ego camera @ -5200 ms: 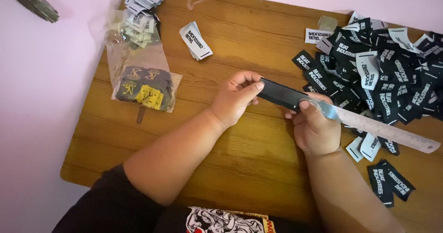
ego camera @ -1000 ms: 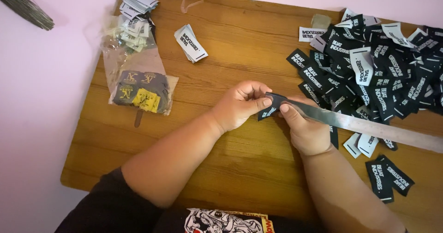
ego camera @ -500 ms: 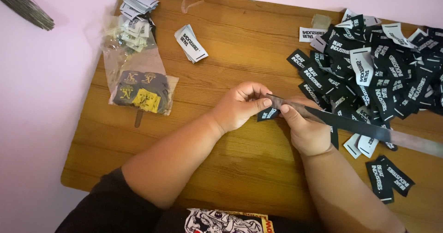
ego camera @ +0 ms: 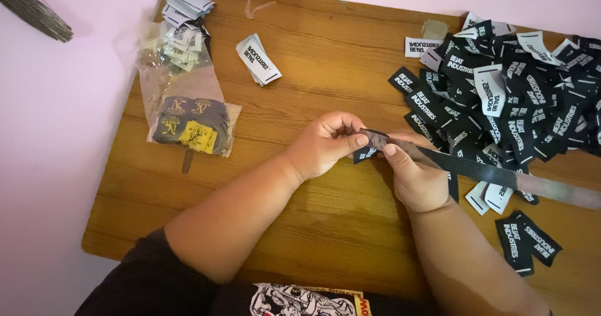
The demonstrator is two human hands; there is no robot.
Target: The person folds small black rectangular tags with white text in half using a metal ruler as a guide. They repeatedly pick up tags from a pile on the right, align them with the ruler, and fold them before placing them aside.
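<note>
Centrally, both hands (ego camera: 369, 156) pinching ribbon (ego camera: 501, 177).

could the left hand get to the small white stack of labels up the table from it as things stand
Probably yes. Bare wood lies between the left hand and the small white stack of labels, nothing standing in the way. But its fingers are pinching the black label strip, so it would need to let go first.
</note>
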